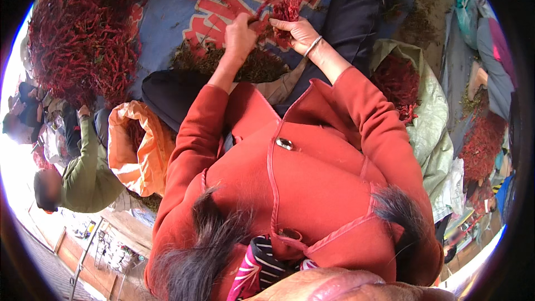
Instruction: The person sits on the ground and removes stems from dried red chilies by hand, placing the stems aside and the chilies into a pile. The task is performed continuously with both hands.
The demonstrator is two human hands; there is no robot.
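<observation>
My right hand (300, 33), with a silver bangle at the wrist, grips a bunch of dried red chillies (286, 10) between thumb and fingers. Just left of it, my left hand (239, 38) pinches what looks like a single dark red chilli (262, 9); its tips are partly hidden by the fingers. Both hands are over a blue sheet (167, 21) printed with large red writing. Between my folded legs, below the hands, lies a heap of brownish stems and scraps (259, 65).
A large heap of red chillies (83, 37) spreads at left. An orange woven sack (146, 154) and a pale green sack (430, 138), both containing chillies, flank me. A person in a green top (92, 175) sits at left. Another chilli heap (482, 146) lies far right.
</observation>
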